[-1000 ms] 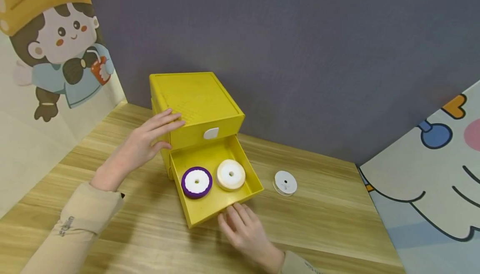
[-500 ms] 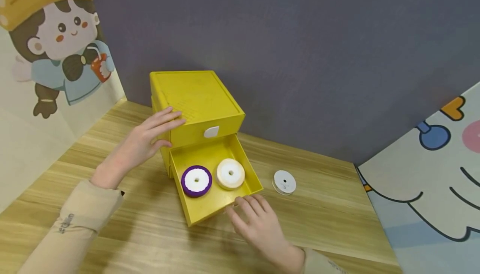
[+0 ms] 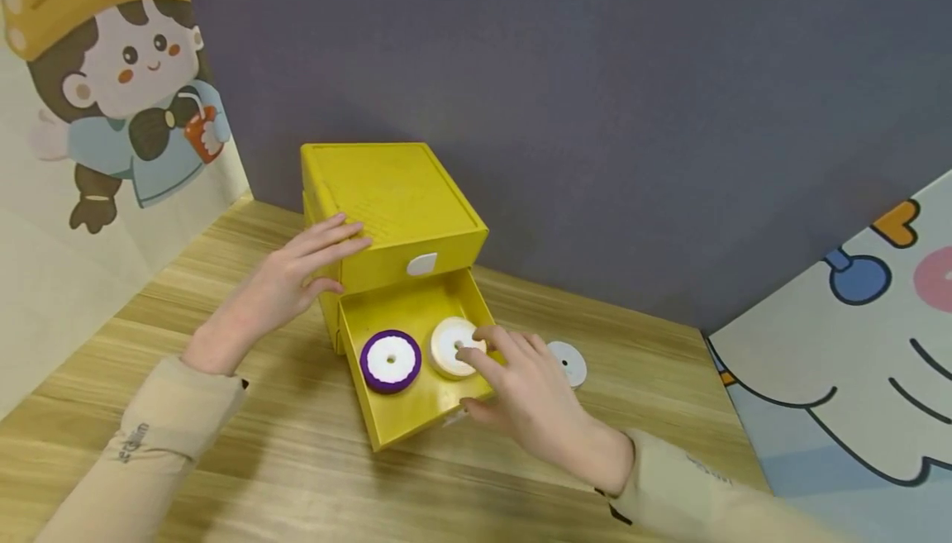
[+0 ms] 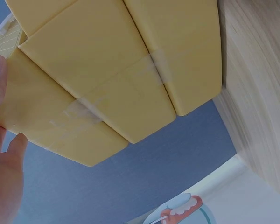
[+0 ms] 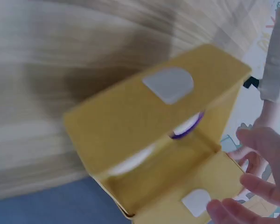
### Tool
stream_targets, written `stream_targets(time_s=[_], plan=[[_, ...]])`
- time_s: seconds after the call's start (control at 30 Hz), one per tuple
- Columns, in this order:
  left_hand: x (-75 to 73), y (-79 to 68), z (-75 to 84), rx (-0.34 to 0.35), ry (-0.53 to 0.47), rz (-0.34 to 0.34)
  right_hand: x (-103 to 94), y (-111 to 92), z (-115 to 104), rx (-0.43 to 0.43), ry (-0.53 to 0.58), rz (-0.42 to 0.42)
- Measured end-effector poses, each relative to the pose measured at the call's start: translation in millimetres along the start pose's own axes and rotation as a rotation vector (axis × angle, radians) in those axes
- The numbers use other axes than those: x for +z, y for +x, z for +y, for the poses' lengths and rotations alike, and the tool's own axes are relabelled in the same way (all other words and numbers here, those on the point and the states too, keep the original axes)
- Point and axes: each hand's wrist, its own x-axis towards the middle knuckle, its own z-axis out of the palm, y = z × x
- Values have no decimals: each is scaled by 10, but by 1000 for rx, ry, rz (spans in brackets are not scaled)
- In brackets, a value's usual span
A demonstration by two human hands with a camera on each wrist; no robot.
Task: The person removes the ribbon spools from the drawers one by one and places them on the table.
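Note:
My left hand (image 3: 290, 274) rests, fingers extended, on the top front corner of a yellow drawer box (image 3: 394, 188); the left wrist view shows its thumb and fingers around that corner. Below, a yellow drawer (image 3: 394, 427) stands pulled out. It holds a purple-edged ribbon spool (image 3: 391, 361) on the left and a cream ribbon spool (image 3: 446, 345) on the right. My right hand (image 3: 535, 394) is over the drawer's front right corner, thumb and fingers spread apart. Its fingertips overlap the cream spool in the head view and partly hide it.
A white spool (image 3: 568, 363) lies on the wooden table (image 3: 654, 411) right of the drawer, partly hidden behind my right hand. White tabs mark the fronts, one on the upper drawer (image 3: 422, 264). A dark grey wall (image 3: 595, 130) rises behind the box.
My right hand has left the drawer's front edge, moving up and right, then in over the cream spool with its fingers spreading. The left hand and drawer have stayed put.

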Motion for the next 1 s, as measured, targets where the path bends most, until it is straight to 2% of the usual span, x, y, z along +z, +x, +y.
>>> stream_targets(time_s=[0.17,0.33,0.57,0.77,0.9,1.0], plan=[[3,5,-8,-3,-6,-8,-108,265,33,78,86,-221],[6,10,-9,3,5,-15,-115,510,48,138,177,-458],[4,-3,-19,-9,0,-15,-16,819,42,111,223,-743],[2,-25,-37,-3,-8,-10,140,1044,8,80,206,-984],[11,-30,-39,3,-10,-10,238,1141,-47,55,231,-1086],[17,-25,-31,2,-14,-15,299,1187,-94,37,247,-1121]])
